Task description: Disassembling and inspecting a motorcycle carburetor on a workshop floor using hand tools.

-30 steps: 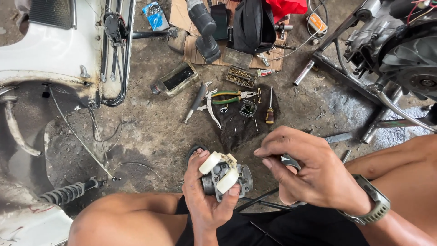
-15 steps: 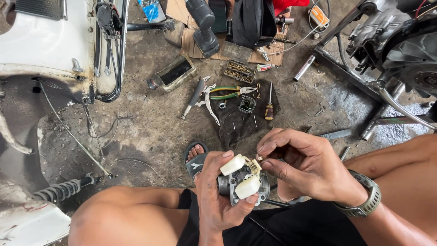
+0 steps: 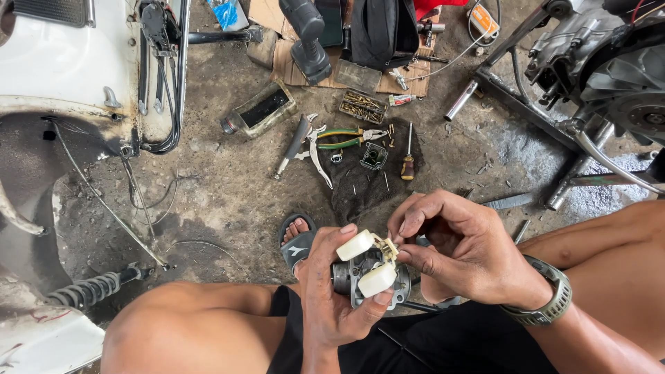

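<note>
My left hand (image 3: pixel 331 294) grips a small grey metal carburetor body (image 3: pixel 361 278) low in the middle of the head view. On top of the body sits a cream twin float (image 3: pixel 367 260). The thumb and forefinger of my right hand (image 3: pixel 460 249) pinch the little brass hinge between the two float halves. A grey watch is on my right wrist. My bare knees frame both hands, and a sandalled foot (image 3: pixel 298 239) shows just beyond my left hand.
On the dirt floor ahead lie pliers (image 3: pixel 339 137), a screwdriver (image 3: pixel 408 158), a small black part (image 3: pixel 374 156) on a dark oily patch, a glass bottle (image 3: pixel 260 109) and a tray of small parts (image 3: pixel 363 106). A white scooter body (image 3: pixel 69 62) stands at left, an engine on a frame (image 3: pixel 596 62) at right.
My left hand has turned the carburetor so the cream float faces up. My right hand came in from the right and took the float's hinge between its fingertips.
</note>
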